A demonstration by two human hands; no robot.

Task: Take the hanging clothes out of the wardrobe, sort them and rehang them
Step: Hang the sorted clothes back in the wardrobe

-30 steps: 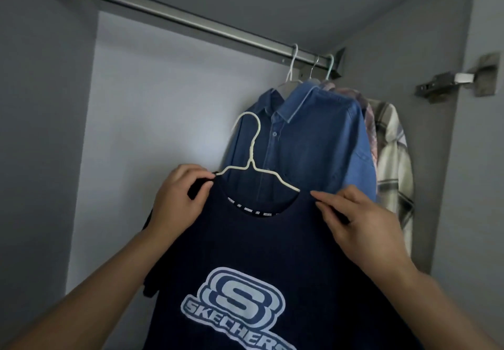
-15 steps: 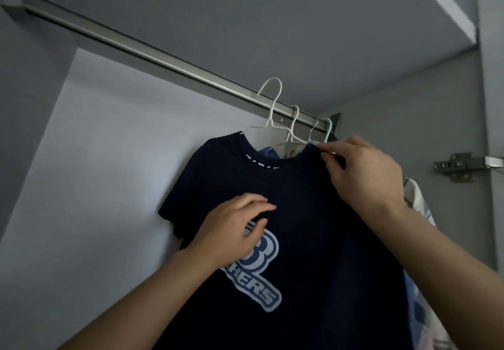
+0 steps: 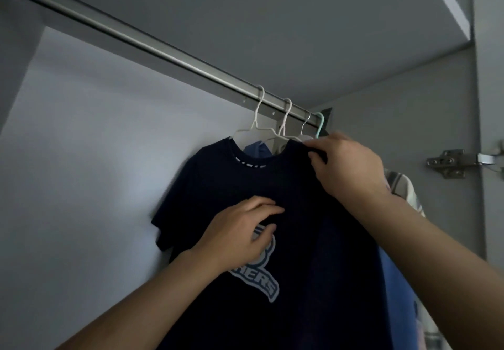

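Beneath the grey top panel of the wardrobe, a metal rail (image 3: 169,49) is seen running from the upper left down toward the far right corner, with a pale back wall (image 3: 90,137) behind it and a grey side panel carrying a metal hinge (image 3: 450,162) beyond the rail's right end. Four hangers are hooked close together near that right end of the rail. From the leftmost, a white hanger (image 3: 257,120), a navy T-shirt (image 3: 218,180) with a pale printed logo is hung, below the rail. A blue shirt (image 3: 257,149) is glimpsed behind its neckline, and a plaid garment (image 3: 403,188) is partly shown further right. The T-shirt's shoulder is pinched between thumb and fingers by the right hand (image 3: 346,168), just under the rail's end. The left hand (image 3: 242,233) is held lower against the shirt's chest, over the logo, its fingers loosely curled; whether fabric is gripped cannot be told.
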